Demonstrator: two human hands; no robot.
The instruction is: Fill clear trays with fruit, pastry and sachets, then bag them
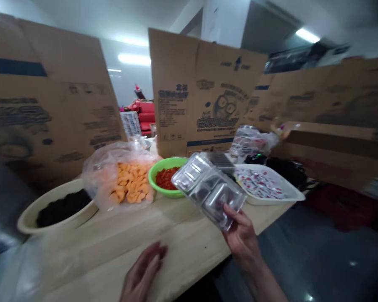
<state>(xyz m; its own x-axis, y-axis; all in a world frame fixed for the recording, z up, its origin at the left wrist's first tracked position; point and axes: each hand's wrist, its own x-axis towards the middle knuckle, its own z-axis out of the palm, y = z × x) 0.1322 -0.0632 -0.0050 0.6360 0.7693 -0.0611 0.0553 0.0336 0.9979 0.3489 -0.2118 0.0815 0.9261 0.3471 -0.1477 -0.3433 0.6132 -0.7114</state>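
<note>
My right hand (241, 235) grips a clear plastic blister tray (208, 191) by its near corner, thumb on top. The tray is tilted above the table, its moulded compartments showing no contents. My left hand (145, 270) hovers low over the near part of the table, slightly blurred, thumb and fingers a little apart with nothing between them. Behind the tray is a green bowl (151, 178) of red pieces (166, 178), partly hidden by it. To the tray's right stands a white basin (290, 195) of small white packets with red marks (263, 182).
A plastic bag of orange pieces (130, 182) and a cream basin (27, 224) of dark stuff (63, 207) stand on the left of the wooden table (113, 251). Cardboard sheets (176, 75) rise behind. An open carton (334, 147) and dark bags (290, 170) lie at right.
</note>
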